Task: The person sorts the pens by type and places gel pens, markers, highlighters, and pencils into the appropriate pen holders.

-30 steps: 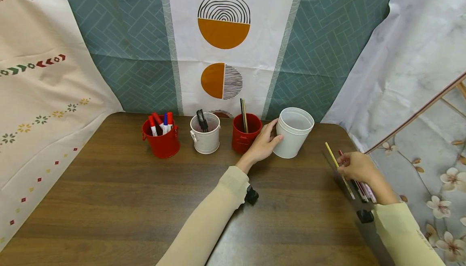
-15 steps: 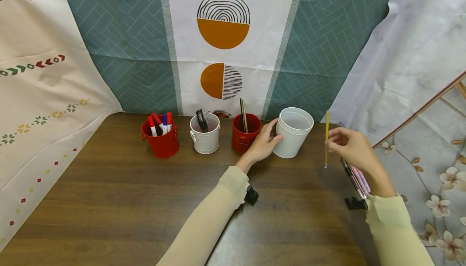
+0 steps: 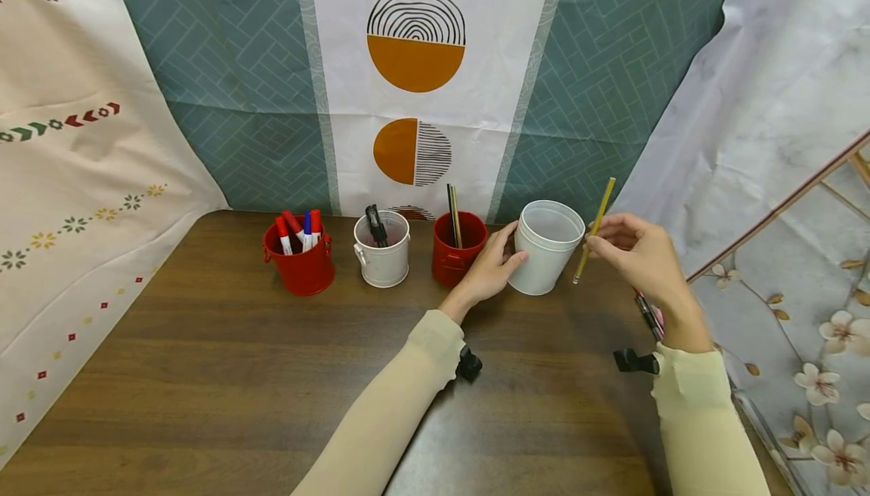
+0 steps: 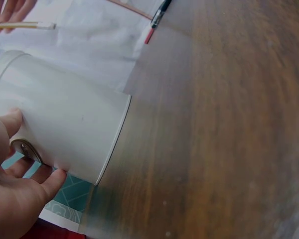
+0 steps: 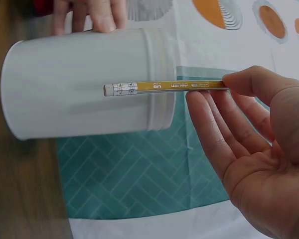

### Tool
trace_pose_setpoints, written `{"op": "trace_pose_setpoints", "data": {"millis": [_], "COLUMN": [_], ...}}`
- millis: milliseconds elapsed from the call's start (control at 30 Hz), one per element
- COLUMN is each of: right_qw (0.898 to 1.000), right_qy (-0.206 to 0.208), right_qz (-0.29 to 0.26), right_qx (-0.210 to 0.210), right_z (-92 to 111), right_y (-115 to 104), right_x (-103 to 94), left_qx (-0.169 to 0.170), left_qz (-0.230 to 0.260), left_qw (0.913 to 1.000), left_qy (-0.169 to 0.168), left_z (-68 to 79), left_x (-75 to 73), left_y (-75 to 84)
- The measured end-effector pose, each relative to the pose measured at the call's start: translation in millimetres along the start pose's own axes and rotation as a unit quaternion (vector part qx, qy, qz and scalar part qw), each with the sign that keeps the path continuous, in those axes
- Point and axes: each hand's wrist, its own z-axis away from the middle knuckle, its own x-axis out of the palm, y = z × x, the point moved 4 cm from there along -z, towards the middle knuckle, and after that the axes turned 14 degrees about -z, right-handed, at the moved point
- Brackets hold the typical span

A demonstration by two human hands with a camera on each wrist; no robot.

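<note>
My right hand (image 3: 639,258) pinches a yellow pencil (image 3: 601,214) between thumb and fingertips, its eraser end pointing down. In the right wrist view the pencil (image 5: 174,86) overlaps the side and rim of a tall white bucket (image 5: 84,109). My left hand (image 3: 484,269) holds the left side of that white bucket (image 3: 544,260), thumb toward the front and fingers around its side handle. The bucket stands upright on the table; what lies at its bottom is hidden.
Left of the white bucket stand a red pail (image 3: 448,266) with pencils, a small white pail (image 3: 384,268) with black pens, and a red pail (image 3: 304,273) with several markers. Pens (image 3: 648,313) lie by the right table edge, partly behind my right wrist.
My right hand has lifted the yellow pencil off the table, tipped it upright and carried it left to beside the white bucket's rim. My left hand has stayed on the bucket.
</note>
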Motion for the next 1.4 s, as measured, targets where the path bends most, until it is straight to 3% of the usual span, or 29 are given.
{"op": "trace_pose_setpoints", "data": {"millis": [233,767,933,1167,1400], "right_qw": [0.999,0.996,0.995,0.997,0.998], "right_qy": [0.025,0.011,0.009,0.007,0.007], "right_qz": [-0.029,-0.087,-0.092,-0.072,-0.060], "right_qx": [-0.003,-0.032,-0.029,-0.030,-0.032], "right_z": [-2.3,-3.4,-3.6,-3.5,-3.1], "right_y": [-1.3,0.3,0.8,-0.2,-0.9], "right_x": [2.6,11.8,13.8,14.5,14.8], "left_qx": [0.000,0.008,0.030,0.054,0.072], "left_qz": [0.001,-0.020,-0.045,-0.025,-0.034], "left_qw": [1.0000,0.9997,0.9983,0.9970,0.9967], "left_qy": [0.002,-0.006,-0.022,-0.049,-0.016], "left_z": [0.8,0.6,3.4,11.3,22.6], "left_x": [-0.1,-3.6,-13.3,-31.2,-54.7], "left_y": [0.1,4.5,15.4,33.7,47.3]}}
